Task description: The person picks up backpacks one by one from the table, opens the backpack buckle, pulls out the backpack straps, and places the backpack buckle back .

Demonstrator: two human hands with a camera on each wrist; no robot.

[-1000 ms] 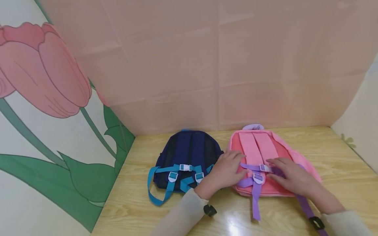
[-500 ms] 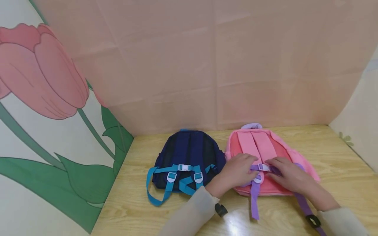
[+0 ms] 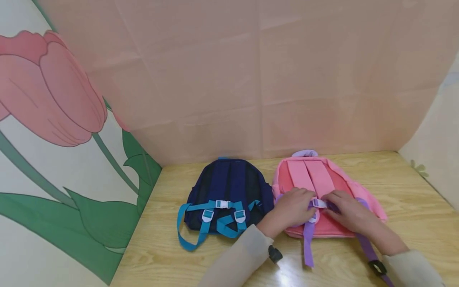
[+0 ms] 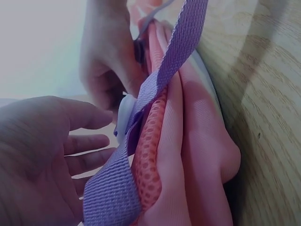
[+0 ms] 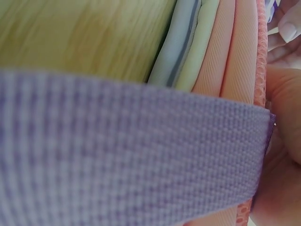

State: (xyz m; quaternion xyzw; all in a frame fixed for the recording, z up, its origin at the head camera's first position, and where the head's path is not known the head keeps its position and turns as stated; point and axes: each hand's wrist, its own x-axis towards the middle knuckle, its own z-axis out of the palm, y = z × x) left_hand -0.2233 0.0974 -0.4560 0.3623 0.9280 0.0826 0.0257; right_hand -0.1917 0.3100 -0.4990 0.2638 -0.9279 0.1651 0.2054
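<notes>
The pink backpack lies on the table, right of the blue one. Around its white clip, the left hand has loosely parted fingers; the right hand's bend in (whether they're pinching, I can't tell).

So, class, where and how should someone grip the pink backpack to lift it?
Probably by the lavender top handle, coming from above and curling the fingers round it. The pink backpack lies strap side up, and the handle arches out past its far edge, away from the loose purple strap at its near edge.
</notes>
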